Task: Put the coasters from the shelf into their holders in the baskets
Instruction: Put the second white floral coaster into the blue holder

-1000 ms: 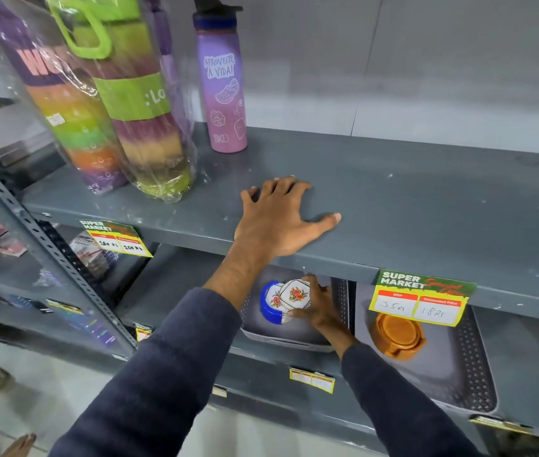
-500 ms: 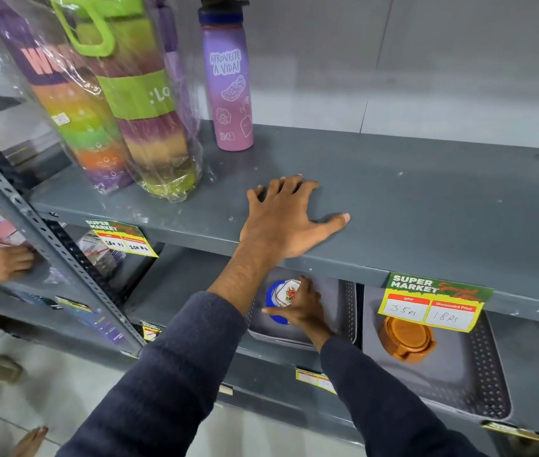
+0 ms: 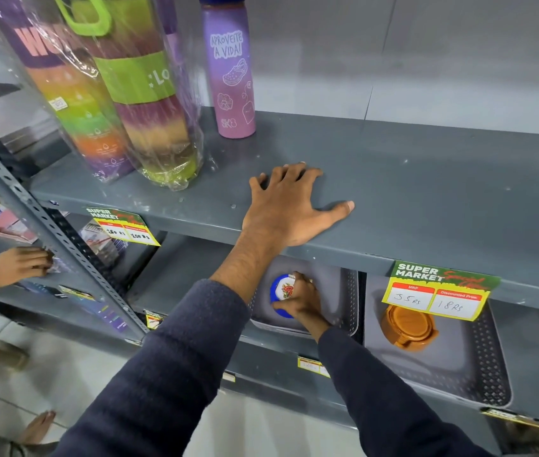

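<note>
My left hand (image 3: 286, 211) lies flat and open on the grey upper shelf (image 3: 426, 192), fingers spread, holding nothing. Below that shelf, my right hand (image 3: 299, 300) reaches into the left grey basket (image 3: 344, 291). Its fingers are closed on white flowered coasters (image 3: 286, 289) sitting in a blue round holder (image 3: 276, 296). The hand hides most of the holder. In the right grey basket (image 3: 479, 364) stands an orange holder (image 3: 408, 328) with orange coasters in it, partly behind a price tag.
Rainbow bottles in plastic wrap (image 3: 122, 94) and a purple bottle (image 3: 231, 70) stand on the upper shelf's left. Yellow price tags (image 3: 439, 296) hang from the shelf edge. Another person's hand (image 3: 14, 267) is at a shelf on the far left, beyond a slanted metal post (image 3: 47, 232).
My right hand has pushed the white coasters down into the blue holder and now covers them. The left hand has stayed flat on the shelf. The other person's hand came further into view.
</note>
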Demonstrator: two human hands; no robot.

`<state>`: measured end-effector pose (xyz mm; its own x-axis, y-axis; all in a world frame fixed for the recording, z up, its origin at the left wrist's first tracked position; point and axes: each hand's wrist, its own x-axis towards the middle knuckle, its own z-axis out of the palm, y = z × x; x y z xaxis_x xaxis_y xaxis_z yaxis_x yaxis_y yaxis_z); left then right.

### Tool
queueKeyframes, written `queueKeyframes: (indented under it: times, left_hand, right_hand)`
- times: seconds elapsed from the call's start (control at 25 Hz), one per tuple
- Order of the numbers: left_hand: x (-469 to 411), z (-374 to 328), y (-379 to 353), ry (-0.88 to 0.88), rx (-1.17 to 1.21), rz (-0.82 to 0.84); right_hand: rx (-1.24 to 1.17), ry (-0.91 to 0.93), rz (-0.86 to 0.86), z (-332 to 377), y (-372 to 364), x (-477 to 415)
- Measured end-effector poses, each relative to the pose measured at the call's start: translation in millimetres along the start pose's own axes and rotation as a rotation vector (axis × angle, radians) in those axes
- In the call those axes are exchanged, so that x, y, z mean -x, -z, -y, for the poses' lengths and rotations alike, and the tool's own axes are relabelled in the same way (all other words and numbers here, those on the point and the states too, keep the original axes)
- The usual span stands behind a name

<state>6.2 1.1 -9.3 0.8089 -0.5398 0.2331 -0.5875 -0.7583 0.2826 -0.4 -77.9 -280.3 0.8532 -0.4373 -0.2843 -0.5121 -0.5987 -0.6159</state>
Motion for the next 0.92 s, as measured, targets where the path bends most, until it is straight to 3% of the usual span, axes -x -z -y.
queueKeyframes:
  times: [0.76,0.92]
  left_hand:
    - [-2,3,-2,-0.001,-0.008,0.013]
    - [-3,6,-4,0.000,-0.013,0.002]
  right_hand:
    - [0.003,-0.018,0.112,-7,16,15]
    - [-0.189,0.085,-0.048,-31,79,38]
